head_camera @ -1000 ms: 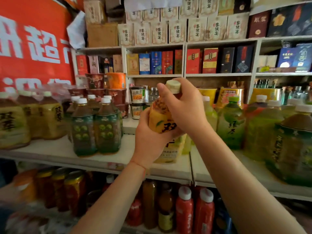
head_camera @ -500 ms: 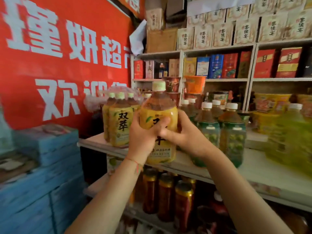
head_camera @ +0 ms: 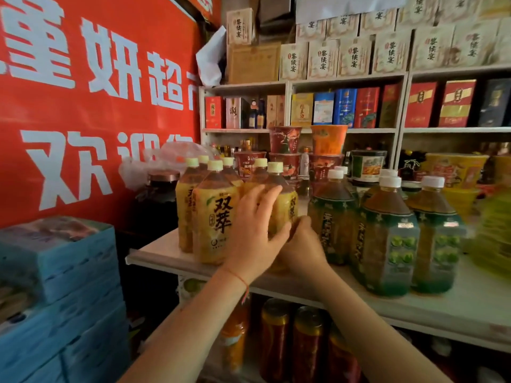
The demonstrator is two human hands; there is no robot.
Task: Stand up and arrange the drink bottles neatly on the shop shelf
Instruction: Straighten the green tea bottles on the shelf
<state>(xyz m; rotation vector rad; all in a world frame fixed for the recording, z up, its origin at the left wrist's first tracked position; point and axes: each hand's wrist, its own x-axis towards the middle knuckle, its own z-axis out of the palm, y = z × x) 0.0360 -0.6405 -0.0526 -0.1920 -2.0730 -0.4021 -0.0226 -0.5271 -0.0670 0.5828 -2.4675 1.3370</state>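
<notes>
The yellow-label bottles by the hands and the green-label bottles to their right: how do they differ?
The yellow-label bottles have pale yellowish caps; the green-label bottles have white caps. The yellow-label group stands nearer the red banner, the green-label group further right. The left hand and the right hand touch a yellow-label bottle; neither touches a green one. Both kinds stand upright on the same shelf and hold brownish drink.

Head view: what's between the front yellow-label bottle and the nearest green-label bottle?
In the head view, both hands, left hand and right hand, on another yellow bottle, between front yellow-label bottle and green-label bottle.
</notes>
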